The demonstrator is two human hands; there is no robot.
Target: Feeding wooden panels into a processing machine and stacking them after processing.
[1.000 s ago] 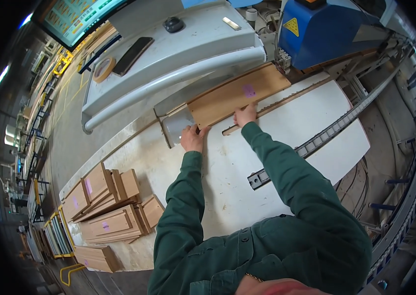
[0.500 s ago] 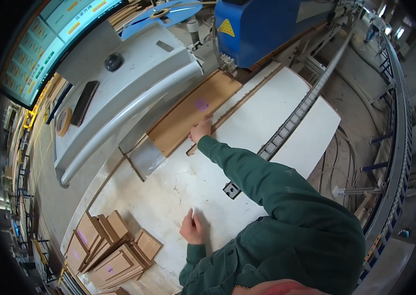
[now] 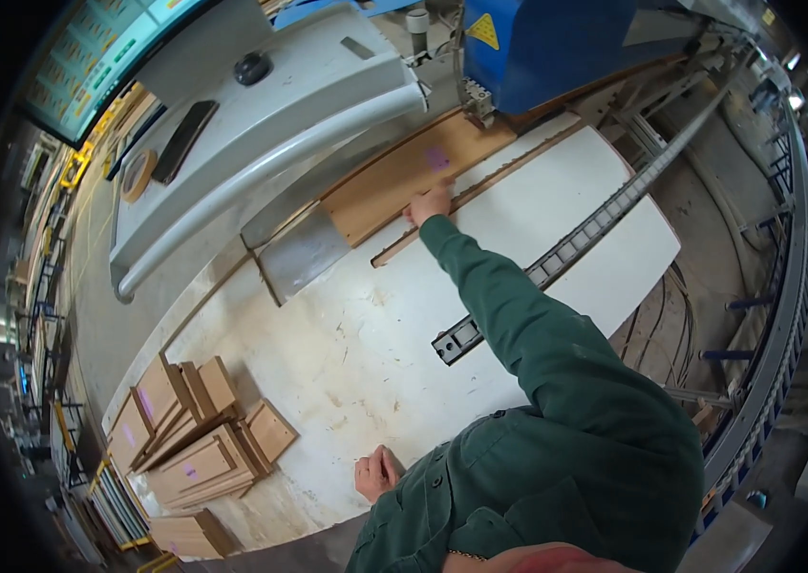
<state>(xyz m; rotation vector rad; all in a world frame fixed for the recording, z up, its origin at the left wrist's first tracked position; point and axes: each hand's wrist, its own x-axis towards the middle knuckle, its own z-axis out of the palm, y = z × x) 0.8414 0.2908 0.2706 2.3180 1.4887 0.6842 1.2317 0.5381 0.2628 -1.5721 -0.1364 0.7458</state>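
A long brown wooden board [image 3: 385,186] with a purple mark lies on the table beside the grey guard, its far end at the blue machine. My right hand [image 3: 431,205] reaches out to the board's near long edge, fingers closed and pressed against it. The exact grip of the fingertips is partly hidden. Close to my body, my left hand [image 3: 377,475] hovers over or rests on the white table [image 3: 328,372], its fingers curled in, and nothing shows in them.
Stacked wooden pieces [image 3: 203,458] lie at the table's left, with another small stack [image 3: 189,535] below. A black track [image 3: 566,253] crosses the right side. The blue machine [image 3: 547,57] stands at the far end; a grey console [image 3: 299,105] carries a phone [image 3: 184,141] and tape roll [image 3: 138,176].
The board has slid toward the blue machine with my right hand at its edge, baring more of the metal plate behind it. My left hand has curled its fingers and drawn nearer my body.
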